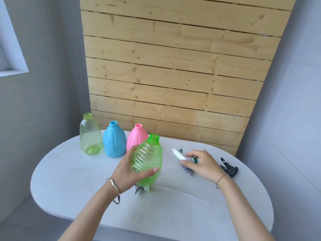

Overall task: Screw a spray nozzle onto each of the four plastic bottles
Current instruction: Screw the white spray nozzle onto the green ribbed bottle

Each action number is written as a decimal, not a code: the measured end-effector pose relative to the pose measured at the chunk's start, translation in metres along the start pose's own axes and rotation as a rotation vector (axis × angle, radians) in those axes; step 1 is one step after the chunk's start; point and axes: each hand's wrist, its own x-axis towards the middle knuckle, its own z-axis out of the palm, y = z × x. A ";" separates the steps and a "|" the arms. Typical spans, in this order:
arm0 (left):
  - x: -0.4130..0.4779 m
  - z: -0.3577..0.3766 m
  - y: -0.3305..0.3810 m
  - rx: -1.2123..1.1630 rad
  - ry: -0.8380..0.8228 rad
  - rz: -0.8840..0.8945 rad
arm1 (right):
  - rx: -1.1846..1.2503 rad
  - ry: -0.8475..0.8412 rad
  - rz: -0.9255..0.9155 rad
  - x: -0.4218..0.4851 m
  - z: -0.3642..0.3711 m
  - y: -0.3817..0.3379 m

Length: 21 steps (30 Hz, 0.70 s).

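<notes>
The left hand [128, 169] is gripping a ribbed green bottle [147, 159], hiding a nozzle [139, 189] beneath; the right hand [199, 164] is pinching a blurred white-and-green spray nozzle [184, 157].

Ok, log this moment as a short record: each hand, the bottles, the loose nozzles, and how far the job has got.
left hand: holds the ribbed green bottle, tilted, neck open
right hand: closed on a spray nozzle, white part pointing left
standing bottles: clear yellow-green bottle, blue bottle, pink bottle, all uncapped
loose nozzles: black nozzle on the table at right; another partly hidden under the held bottle
progress: no nozzle fitted yet
</notes>
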 end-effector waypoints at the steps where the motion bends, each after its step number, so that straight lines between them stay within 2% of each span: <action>1: 0.001 -0.001 -0.001 -0.004 0.001 -0.012 | 0.124 0.026 -0.017 -0.001 -0.006 -0.009; 6: 0.002 -0.010 -0.011 0.020 0.010 -0.043 | 0.897 0.224 -0.134 -0.008 -0.032 -0.037; 9: 0.001 -0.014 -0.017 0.077 0.020 -0.055 | 1.290 0.213 -0.163 -0.011 -0.043 -0.042; 12: 0.002 -0.015 -0.023 0.103 0.022 -0.074 | 1.425 0.206 -0.160 -0.011 -0.046 -0.044; 21: 0.002 -0.013 -0.031 0.152 0.014 -0.081 | 1.515 0.208 -0.178 -0.007 -0.044 -0.047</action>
